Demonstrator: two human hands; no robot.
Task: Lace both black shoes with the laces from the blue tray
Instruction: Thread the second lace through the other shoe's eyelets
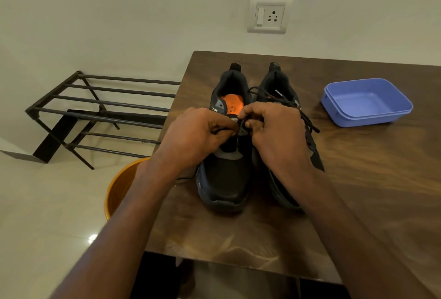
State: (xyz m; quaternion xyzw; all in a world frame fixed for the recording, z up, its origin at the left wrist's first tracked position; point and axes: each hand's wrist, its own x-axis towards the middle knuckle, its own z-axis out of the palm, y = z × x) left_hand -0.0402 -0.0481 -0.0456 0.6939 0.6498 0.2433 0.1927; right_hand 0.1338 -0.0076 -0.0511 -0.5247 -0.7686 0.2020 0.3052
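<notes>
Two black shoes stand side by side on the brown table, toes toward me. The left shoe [224,179] has an orange insole showing. The right shoe [284,84] carries a black lace [307,119] with loose ends trailing over its top and side. My left hand [198,136] and my right hand [276,131] meet over the left shoe's eyelet area, both pinching a black lace there. A thin strand runs out under my left wrist. The blue tray [367,103] sits to the right with nothing visible inside.
The wooden table [358,191] ends close on the left and at the front. An orange bucket [121,186] stands on the floor by the table's left edge. A black metal shoe rack [102,112] lies beyond it. A wall socket [269,16] is behind.
</notes>
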